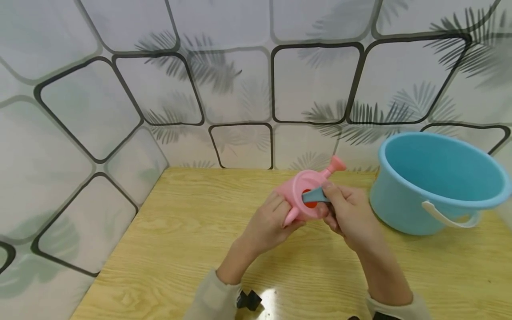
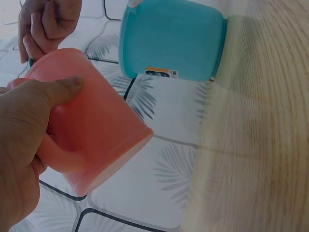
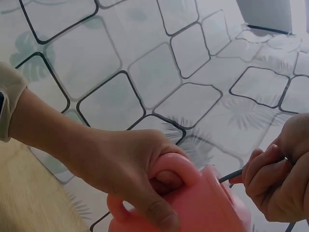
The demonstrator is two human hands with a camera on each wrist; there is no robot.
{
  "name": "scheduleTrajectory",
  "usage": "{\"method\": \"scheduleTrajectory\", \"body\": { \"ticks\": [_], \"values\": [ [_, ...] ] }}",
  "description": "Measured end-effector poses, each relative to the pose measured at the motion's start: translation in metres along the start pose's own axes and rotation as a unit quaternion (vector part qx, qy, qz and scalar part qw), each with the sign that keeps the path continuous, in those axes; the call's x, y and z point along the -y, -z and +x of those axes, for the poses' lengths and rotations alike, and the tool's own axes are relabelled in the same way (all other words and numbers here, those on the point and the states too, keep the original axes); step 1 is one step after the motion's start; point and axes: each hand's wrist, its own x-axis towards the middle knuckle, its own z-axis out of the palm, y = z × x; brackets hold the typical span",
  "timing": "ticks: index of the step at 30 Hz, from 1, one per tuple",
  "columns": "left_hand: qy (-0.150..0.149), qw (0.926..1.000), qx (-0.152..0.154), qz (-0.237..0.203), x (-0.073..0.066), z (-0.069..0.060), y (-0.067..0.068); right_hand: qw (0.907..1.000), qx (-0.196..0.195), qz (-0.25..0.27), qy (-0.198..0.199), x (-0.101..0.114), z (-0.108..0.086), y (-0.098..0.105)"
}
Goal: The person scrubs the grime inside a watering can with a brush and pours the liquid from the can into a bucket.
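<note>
My left hand [image 1: 266, 224] grips a pink watering can [image 1: 285, 190] by its handle, tilted with the round opening facing the head camera. A blue-grey tool [image 1: 315, 195] is pinched in my right hand [image 1: 354, 218], and its flat end lies over the opening. Something red [image 1: 310, 204] shows inside the can. In the left wrist view the left thumb lies along the can's side [image 2: 96, 121]. The right wrist view shows the tool's thin shaft [image 3: 231, 176] between the can's opening and the right fingers; its far end is hidden.
A light-blue bucket [image 1: 412, 204] with a white handle [image 1: 448, 220] stands on the wooden table [image 1: 192, 231] at the right. Behind the table and to its left is a patterned covering [image 1: 236, 98]. A small black object [image 1: 250, 300] is beside the left sleeve.
</note>
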Motion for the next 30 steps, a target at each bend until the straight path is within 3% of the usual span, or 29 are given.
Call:
{"method": "scheduleTrajectory", "body": {
  "ticks": [7, 15, 22, 27, 30],
  "values": [
    [0.022, 0.9997, 0.003, -0.001, 0.002, -0.003, -0.001, 0.9995, 0.009, 0.032, -0.002, 0.005, -0.007, 0.012],
    [0.026, 0.9995, -0.016, 0.011, 0.002, -0.002, -0.002, 0.9982, 0.059, -0.010, -0.001, 0.002, -0.002, 0.005],
    [0.033, 0.9993, -0.017, 0.006, 0.004, -0.004, 0.001, 0.9986, 0.040, 0.008, 0.033, 0.004, -0.007, 0.006],
    [0.017, 0.9994, -0.009, 0.030, 0.001, -0.001, 0.003, 0.9976, 0.022, -0.024, 0.061, 0.002, -0.006, 0.002],
    [0.011, 0.9986, -0.006, 0.051, 0.001, 0.001, 0.006, 0.9972, -0.001, -0.016, 0.073, 0.003, -0.007, 0.002]
  ]
}}
